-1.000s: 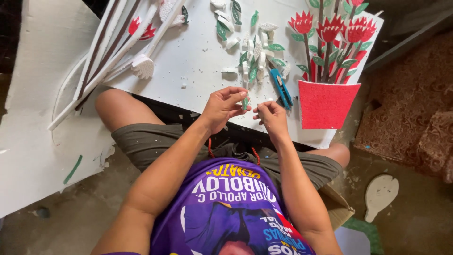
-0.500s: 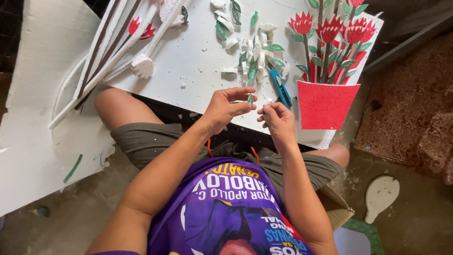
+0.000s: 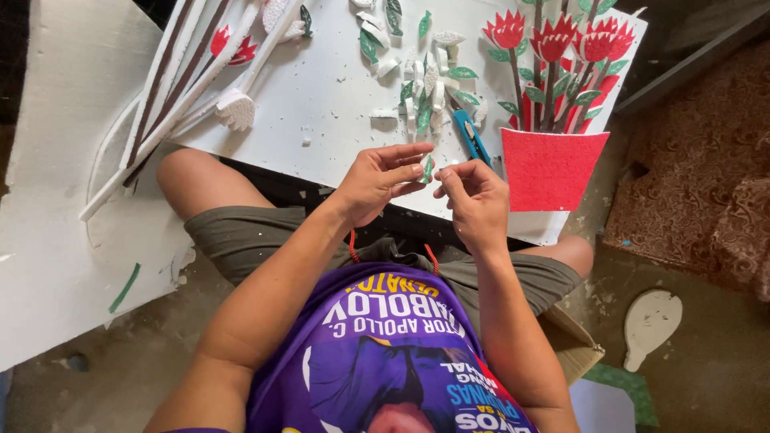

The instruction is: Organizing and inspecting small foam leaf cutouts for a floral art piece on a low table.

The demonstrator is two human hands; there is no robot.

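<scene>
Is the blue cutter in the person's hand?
No, the blue cutter lies on the white board, beyond the right hand, which touches nothing blue.

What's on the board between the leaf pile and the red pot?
In the head view, a blue cutter lies between the leaf pile and the red pot.

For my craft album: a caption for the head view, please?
Both hands, left hand and right hand, pinch a small green foam leaf.

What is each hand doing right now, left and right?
Left hand: closed, pinching a small green and white leaf piece between its fingertips.
Right hand: fingers curled, fingertips by the same piece; its grip cannot be told.
</scene>
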